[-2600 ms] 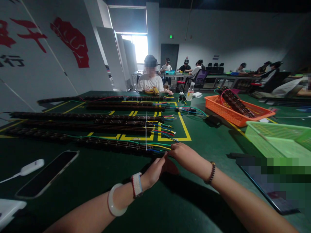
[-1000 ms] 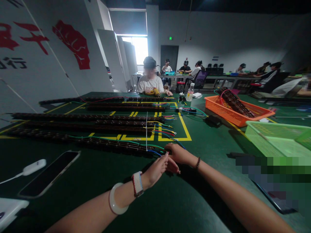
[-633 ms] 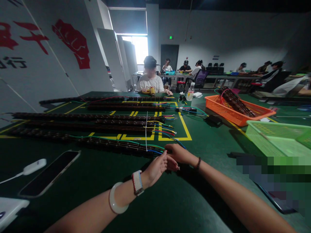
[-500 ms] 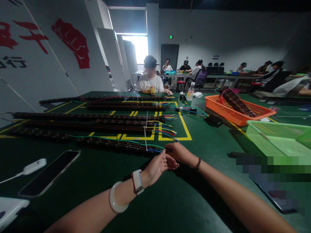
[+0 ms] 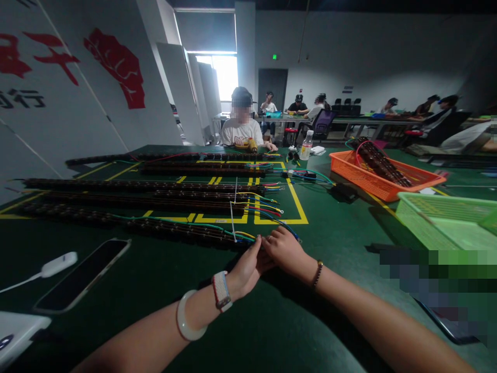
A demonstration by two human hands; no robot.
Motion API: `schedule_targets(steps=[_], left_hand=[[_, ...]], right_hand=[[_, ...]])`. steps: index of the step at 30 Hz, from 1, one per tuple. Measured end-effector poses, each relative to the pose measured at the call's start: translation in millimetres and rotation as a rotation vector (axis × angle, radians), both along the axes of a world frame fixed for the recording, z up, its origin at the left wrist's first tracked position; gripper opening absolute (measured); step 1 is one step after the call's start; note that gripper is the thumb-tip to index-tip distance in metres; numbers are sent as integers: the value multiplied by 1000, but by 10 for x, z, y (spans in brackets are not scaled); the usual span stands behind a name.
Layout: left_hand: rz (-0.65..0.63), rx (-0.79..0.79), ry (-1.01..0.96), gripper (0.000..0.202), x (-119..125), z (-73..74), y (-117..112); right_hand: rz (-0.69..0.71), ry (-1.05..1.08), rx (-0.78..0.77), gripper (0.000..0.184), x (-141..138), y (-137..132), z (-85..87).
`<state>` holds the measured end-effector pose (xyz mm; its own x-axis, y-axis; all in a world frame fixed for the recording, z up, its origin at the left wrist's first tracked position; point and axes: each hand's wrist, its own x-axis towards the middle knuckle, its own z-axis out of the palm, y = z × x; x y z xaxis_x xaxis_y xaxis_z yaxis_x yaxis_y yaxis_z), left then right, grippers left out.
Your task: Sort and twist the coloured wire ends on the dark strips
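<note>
My left hand (image 5: 245, 268) and my right hand (image 5: 284, 250) meet at the right end of the nearest long dark strip (image 5: 163, 228), where its coloured wires (image 5: 248, 235) come out. Fingers of both hands are curled together over the wire ends. What they pinch is hidden between them. A thin white cable tie (image 5: 233, 213) stands up from the strip just left of my hands. More wires (image 5: 267, 207) fan out from the strips behind.
Several long dark strips (image 5: 135, 191) lie across the green table (image 5: 330, 228) with yellow markings. A phone (image 5: 83, 274) and a white device (image 5: 58, 263) lie at left. An orange basket (image 5: 384, 178) and a green basket (image 5: 446, 217) stand at right. People sit at tables beyond.
My right hand has shifted slightly toward me and turned palm down over the wire ends. My left hand stays pressed against it.
</note>
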<state>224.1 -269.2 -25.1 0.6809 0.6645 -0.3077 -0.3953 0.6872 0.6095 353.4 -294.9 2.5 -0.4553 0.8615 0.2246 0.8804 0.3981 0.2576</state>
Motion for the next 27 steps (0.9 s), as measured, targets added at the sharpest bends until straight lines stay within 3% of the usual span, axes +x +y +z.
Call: schedule_targets(steps=[4,10,15,18,21,24,27], left_hand=[[67,-53,-33,13,12,-17,11],[121,-110,-61,9,14,-35,39],[139,-114,-54,7,29,-81,67],[142,-107,-47,12,37,-97,70],[126,-71,-47,14,32,-101,63],[102,-41,-30,19,16,-90,57],[44,-22,-13,24,-1,-71,58]], right_hand=[[42,-74,93,25,-27,-63,-83],[34,-123,153,26,-116,-108,-140],[4,-120,122,33,-164,-163,-122],[7,-64,50,33,-118,-178,11],[5,14,-8,25,-17,-182,248],[-89,88,-70,15,89,-198,481],[-156,87,-161,17,138,-225,590]])
